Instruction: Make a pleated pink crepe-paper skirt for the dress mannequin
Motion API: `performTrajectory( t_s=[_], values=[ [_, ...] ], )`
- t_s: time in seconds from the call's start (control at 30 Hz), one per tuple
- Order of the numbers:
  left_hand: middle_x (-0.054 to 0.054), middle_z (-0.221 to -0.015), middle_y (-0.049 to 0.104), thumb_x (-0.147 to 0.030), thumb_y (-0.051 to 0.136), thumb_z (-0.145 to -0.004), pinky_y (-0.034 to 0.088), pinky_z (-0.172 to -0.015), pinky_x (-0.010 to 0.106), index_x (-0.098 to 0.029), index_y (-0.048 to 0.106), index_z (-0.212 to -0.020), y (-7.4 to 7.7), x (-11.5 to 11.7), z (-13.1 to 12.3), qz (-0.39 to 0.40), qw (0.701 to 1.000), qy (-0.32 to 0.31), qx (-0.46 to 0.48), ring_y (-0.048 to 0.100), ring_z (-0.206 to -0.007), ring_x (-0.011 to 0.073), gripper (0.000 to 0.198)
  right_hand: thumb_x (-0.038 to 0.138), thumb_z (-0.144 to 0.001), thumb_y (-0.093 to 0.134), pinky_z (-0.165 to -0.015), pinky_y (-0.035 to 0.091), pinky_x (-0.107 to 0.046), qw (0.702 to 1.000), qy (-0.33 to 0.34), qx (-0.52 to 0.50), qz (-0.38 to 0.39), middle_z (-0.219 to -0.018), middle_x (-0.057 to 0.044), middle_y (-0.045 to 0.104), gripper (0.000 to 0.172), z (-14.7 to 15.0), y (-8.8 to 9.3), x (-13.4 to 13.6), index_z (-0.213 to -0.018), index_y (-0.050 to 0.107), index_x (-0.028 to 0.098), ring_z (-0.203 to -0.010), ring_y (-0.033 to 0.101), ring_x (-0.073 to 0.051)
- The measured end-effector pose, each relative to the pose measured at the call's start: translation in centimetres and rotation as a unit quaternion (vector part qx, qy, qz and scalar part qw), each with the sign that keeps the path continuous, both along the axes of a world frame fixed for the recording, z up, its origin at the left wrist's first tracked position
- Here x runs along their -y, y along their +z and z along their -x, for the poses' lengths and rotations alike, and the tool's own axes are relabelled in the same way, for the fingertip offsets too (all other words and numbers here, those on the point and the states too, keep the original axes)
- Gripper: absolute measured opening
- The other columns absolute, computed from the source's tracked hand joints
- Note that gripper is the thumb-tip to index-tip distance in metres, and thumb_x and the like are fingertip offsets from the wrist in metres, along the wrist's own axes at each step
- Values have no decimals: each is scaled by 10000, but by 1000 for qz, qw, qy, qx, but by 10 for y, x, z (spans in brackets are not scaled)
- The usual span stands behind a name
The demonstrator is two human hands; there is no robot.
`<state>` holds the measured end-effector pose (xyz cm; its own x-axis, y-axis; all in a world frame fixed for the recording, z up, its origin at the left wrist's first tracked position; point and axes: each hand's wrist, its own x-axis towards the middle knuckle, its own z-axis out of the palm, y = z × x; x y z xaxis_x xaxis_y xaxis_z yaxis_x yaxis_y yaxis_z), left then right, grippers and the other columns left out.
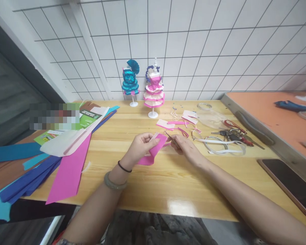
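My left hand (140,146) is closed on a strip of pink crepe paper (155,149), held just above the wooden table (168,183). My right hand (185,147) is closed on a thin dark tool (171,139), seemingly small scissors or tweezers, whose tip touches the strip's upper right edge. A black band and a green bangle sit on my left wrist.
Sheets of pink, blue and brown paper (40,170) lie at the left. Two paper-dressed mannequin stands, teal (130,83) and pink (153,89), are at the back. Paper scraps (178,120), keys (229,135), tape rolls and ribbon sit right. A phone (288,185) lies near the right edge.
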<state>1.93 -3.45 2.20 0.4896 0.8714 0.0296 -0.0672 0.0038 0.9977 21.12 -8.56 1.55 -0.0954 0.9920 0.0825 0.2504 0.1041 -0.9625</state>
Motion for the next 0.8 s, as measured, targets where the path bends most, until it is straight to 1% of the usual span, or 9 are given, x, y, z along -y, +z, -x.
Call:
performTrajectory(
  t_s=[0.13,0.27,0.33,0.43,0.57,0.67,0.8],
  values=[
    [-38,-571,495,-355,672,-710,299,-505,190,-133,540,-658,2,1,1,-14,1000,19,-12,413,-521,60,263,575,-888,320,-479,248,-246,1000,16,22,14,-613,38,321,470,2,8,4,-819,539,165,-529,299,-97],
    [-39,-563,489,-346,675,-696,305,-502,194,-139,525,-647,3,4,0,-14,999,43,-3,410,-512,63,260,567,-896,311,-480,261,-243,998,44,33,14,-605,35,330,466,3,9,6,-763,509,167,-535,314,-96],
    [-41,-554,472,-336,670,-697,301,-499,196,-140,527,-643,4,6,0,-34,998,57,-5,398,-509,63,249,563,-896,319,-480,272,-240,998,46,42,14,-604,31,347,459,4,8,7,-739,496,169,-542,327,-98],
    [-48,-538,430,-315,650,-713,262,-478,197,-137,538,-643,6,9,-1,-75,994,81,-25,349,-496,57,221,548,-896,340,-486,287,-239,998,42,53,4,-609,27,363,439,4,8,8,-737,496,170,-550,339,-100],
    [-50,-531,398,-306,631,-721,249,-473,201,-137,535,-617,9,13,-2,-109,987,103,-53,314,-497,58,220,524,-902,354,-492,289,-241,997,36,73,-14,-594,33,357,415,4,10,8,-733,496,172,-536,336,-97],
    [-48,-524,402,-305,627,-715,252,-468,204,-141,537,-603,11,15,-4,-118,986,98,-63,315,-492,62,218,523,-901,357,-489,286,-240,996,40,77,-22,-582,37,344,413,5,12,9,-711,479,178,-529,332,-97],
    [-33,-560,466,-323,616,-729,288,-485,204,-139,575,-640,11,17,-6,-137,983,98,-73,359,-510,69,208,543,-892,355,-484,286,-236,996,43,71,-18,-582,38,340,426,7,13,10,-679,450,186,-522,330,-96]
  ],
)
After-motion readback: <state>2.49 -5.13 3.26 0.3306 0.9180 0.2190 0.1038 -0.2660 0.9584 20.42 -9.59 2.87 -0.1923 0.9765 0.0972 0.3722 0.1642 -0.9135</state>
